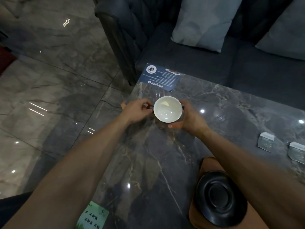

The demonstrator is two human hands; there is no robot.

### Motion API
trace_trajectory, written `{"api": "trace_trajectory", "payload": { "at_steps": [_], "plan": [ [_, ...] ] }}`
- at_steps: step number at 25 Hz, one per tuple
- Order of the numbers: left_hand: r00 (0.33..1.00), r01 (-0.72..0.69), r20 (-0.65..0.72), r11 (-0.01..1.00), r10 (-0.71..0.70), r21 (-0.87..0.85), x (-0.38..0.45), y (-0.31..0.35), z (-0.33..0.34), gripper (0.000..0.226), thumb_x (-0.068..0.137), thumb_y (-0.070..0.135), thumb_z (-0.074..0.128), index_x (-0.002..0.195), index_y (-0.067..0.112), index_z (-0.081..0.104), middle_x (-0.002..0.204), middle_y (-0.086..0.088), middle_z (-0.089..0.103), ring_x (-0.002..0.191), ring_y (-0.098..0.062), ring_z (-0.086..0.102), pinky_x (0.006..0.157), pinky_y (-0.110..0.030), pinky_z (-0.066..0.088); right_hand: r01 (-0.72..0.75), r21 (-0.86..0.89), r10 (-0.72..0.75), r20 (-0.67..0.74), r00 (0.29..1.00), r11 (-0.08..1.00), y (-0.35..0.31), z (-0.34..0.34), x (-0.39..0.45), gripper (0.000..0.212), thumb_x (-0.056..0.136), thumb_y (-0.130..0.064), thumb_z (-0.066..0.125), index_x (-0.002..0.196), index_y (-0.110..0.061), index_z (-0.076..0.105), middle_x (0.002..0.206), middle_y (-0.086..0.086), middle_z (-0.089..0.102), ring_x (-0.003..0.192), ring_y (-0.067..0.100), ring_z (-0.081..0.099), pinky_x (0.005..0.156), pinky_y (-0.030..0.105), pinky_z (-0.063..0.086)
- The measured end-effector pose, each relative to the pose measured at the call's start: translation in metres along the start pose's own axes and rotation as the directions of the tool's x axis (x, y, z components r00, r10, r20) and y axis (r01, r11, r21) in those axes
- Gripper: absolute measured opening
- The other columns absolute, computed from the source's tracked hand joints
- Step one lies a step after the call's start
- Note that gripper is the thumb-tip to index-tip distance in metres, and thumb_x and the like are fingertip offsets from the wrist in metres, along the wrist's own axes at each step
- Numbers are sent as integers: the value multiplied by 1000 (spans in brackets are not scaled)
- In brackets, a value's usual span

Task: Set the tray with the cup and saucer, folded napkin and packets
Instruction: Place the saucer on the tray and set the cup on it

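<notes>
Both hands are on the cup, which sits between them at the far reach of the arms over the marble table: the left hand pinches the small dark handle on its side with curled fingers and thumb, and the right hand cups the opposite wall and underside, fingers wrapped round it. Whether the cup rests on the table or is just lifted off it I cannot tell. The inside of the cup is white and looks empty. The black saucer lies well back from the hands, close under the right forearm, on a tan tray that the arm partly hides. Two pale packets lie on the table off to the right of the right hand, well apart from it; no napkin is visible. The step in hand seems to be fetching the cup; the next move would call for carrying it level back toward the body and setting it down in the saucer's centre ring, with the right arm clearing the saucer first
</notes>
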State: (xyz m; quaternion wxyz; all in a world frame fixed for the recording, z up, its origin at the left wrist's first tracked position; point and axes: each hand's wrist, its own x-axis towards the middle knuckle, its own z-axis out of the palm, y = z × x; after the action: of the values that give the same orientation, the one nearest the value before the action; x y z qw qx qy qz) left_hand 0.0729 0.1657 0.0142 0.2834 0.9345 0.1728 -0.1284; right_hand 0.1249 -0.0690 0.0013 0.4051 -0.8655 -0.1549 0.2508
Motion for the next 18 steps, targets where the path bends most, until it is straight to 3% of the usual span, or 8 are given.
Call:
{"api": "trace_trajectory", "payload": {
  "at_steps": [6,14,18],
  "plan": [
    [999,-13,-43,963,1,-269,-8,-4,13,11,84,36,68,95,37,65,98,11,68,104,-12,64,97,-37,48,-6,93,10,-47,999,996,-1,9,-1,100,52,-21,95,133,-23,37,115,-8,54,110,24,59,91,45,50],
    [998,12,-54,951,-30,-309,-29,4,20,16,83,36,69,99,33,67,101,7,72,101,-15,65,96,-43,49,-2,104,6,-38,999,995,0,0,-23,99,48,-28,94,131,-35,40,116,-16,56,109,18,60,91,50,52],
    [999,-14,-43,933,-1,-361,-49,13,26,16,83,30,71,99,29,67,101,-1,73,99,-21,66,94,-46,50,25,103,-19,-52,998,994,1,-11,-51,99,45,-42,90,129,-42,38,116,-19,54,104,12,59,88,45,55]
  ]
}}
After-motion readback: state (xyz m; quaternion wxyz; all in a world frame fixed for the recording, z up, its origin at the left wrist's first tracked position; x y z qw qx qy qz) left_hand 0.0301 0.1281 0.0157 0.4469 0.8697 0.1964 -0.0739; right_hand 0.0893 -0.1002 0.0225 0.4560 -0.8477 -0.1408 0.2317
